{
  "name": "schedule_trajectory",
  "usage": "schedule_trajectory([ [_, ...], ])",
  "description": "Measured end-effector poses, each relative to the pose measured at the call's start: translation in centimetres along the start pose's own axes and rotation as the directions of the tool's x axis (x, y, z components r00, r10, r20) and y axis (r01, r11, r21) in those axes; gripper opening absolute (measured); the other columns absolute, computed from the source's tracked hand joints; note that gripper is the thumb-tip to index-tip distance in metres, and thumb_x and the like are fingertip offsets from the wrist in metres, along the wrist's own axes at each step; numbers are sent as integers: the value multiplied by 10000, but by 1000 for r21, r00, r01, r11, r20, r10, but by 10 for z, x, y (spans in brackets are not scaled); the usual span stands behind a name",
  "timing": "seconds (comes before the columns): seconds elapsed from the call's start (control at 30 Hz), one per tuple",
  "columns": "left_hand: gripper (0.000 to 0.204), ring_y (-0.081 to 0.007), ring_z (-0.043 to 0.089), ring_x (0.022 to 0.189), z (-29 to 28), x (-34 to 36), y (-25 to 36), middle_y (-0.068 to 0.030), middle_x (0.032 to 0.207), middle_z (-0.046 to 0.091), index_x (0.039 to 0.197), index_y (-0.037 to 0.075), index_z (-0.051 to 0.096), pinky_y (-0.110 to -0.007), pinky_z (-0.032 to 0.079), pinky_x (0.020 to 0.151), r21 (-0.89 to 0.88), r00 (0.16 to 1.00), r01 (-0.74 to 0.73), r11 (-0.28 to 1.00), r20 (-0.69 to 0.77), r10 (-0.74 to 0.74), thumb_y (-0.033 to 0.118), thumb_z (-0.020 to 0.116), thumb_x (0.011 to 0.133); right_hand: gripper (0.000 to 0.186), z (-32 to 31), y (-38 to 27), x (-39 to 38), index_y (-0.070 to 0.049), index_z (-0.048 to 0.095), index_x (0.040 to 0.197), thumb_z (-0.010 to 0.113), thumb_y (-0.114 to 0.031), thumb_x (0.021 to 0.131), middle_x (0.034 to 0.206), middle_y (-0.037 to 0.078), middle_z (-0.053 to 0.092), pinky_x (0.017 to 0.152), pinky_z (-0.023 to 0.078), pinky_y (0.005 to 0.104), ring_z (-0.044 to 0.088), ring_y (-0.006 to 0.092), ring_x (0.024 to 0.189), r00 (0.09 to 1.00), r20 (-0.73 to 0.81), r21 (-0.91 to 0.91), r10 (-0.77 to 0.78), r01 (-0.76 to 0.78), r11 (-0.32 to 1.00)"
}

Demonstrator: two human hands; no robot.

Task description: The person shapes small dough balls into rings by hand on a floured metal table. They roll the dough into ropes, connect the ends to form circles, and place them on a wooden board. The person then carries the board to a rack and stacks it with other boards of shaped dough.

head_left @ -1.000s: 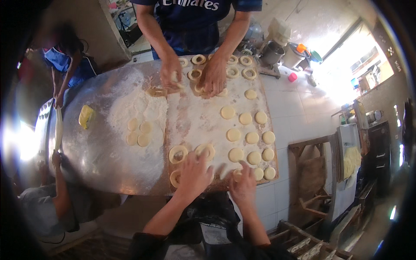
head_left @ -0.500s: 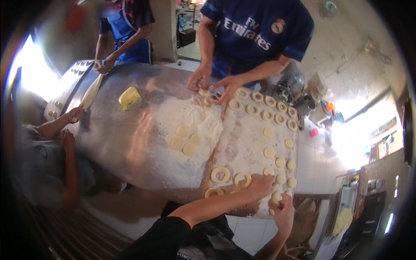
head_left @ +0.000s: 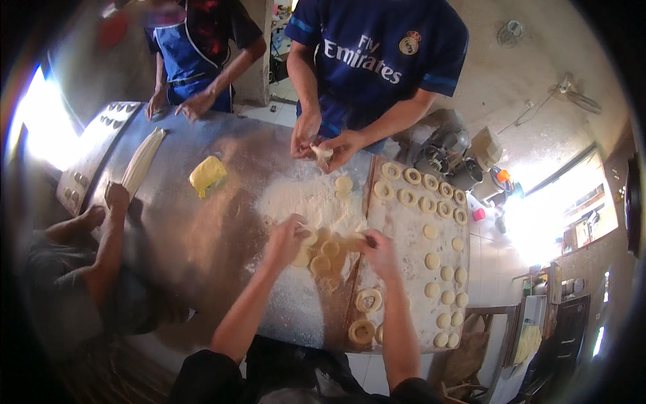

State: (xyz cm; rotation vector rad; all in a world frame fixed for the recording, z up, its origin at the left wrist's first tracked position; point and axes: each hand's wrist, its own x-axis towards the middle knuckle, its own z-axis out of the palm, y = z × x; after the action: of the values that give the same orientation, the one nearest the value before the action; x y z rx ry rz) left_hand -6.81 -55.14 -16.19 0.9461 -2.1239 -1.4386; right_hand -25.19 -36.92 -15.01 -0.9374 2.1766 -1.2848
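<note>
My left hand (head_left: pixel 286 244) is above the floured tabletop, its fingers pinching the edge of a pale dough round (head_left: pixel 309 236). My right hand (head_left: pixel 381 256) is closed on another flat dough piece (head_left: pixel 354 239) near the board's left edge. Between and below both hands lies a cluster of dough rounds (head_left: pixel 326 264), partly overlapping and in shadow. White flour (head_left: pixel 289 198) is spread around them. Right of my right hand, the floured board (head_left: pixel 404 252) bears dough rings (head_left: pixel 369 300) and rows of small dough rounds (head_left: pixel 432 260).
Across the table a co-worker's hands (head_left: pixel 330 149) shape a dough piece. A yellow block in wrapping (head_left: pixel 208 176) sits on the metal tabletop (head_left: pixel 222 249). At left, a long dough strip (head_left: pixel 143 160) lies beside a co-worker's hand (head_left: pixel 117 195). Another co-worker stands at its far end.
Both my hands have moved left from the small rounds on the board to the cluster on the flour. The long dough strip, earlier held up at the far end, now lies on the table.
</note>
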Motion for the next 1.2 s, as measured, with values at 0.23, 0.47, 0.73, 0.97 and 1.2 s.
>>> schedule_trajectory([
  [0.23, 277, -382, 567, 1035, -13, 23, -36, -195, 1128, 587, 1089, 22, 629, -454, 461, 895, 511, 867, -237, 826, -272, 417, 133, 691, 843, 205, 78, 2, 49, -36, 647, 968, 723, -186, 850, 893, 118, 669, 739, 524, 335, 667, 238, 802, 941, -101, -663, -322, 177, 727],
  [0.47, 257, -152, 678, 798, 2, -12, 7, -147, 916, 704, 1123, -10, 657, -294, 523, 701, -138, 990, -48, 989, 124, 65, 157, 668, 928, 333, 60, -37, 3, -31, 452, 1154, 661, -25, 893, 969, 106, 655, 763, 534, 273, 647, 134, 893, 989, 137, 368, 46, -94, 925],
  [0.73, 235, -90, 642, 794, -33, -51, 42, -75, 871, 711, 1060, -42, 678, -273, 528, 714, -487, 989, 35, 873, 139, 39, 93, 721, 873, 470, 62, -104, -39, -51, 376, 1238, 669, 21, 878, 997, 112, 654, 798, 522, 304, 643, 160, 930, 988, 156, 478, -1, -74, 875],
  [0.97, 257, -194, 677, 822, -40, -66, 64, -139, 919, 689, 976, -43, 642, -335, 540, 744, -120, 965, -201, 972, 144, 217, -8, 728, 736, 469, 90, -100, -40, -38, 447, 1192, 720, -10, 811, 1152, 126, 607, 875, 487, 373, 620, 245, 982, 932, -240, -580, -272, 86, 810],
  [1.2, 166, -289, 536, 906, -3, -90, 57, -149, 1014, 508, 1015, 13, 536, -424, 416, 915, -96, 867, -421, 902, -334, 369, -50, 477, 873, 783, 74, -79, -81, -50, 228, 1496, 645, -96, 835, 1029, 78, 557, 883, 427, 323, 550, 172, 967, 936, 195, 836, -293, -2, 549],
])
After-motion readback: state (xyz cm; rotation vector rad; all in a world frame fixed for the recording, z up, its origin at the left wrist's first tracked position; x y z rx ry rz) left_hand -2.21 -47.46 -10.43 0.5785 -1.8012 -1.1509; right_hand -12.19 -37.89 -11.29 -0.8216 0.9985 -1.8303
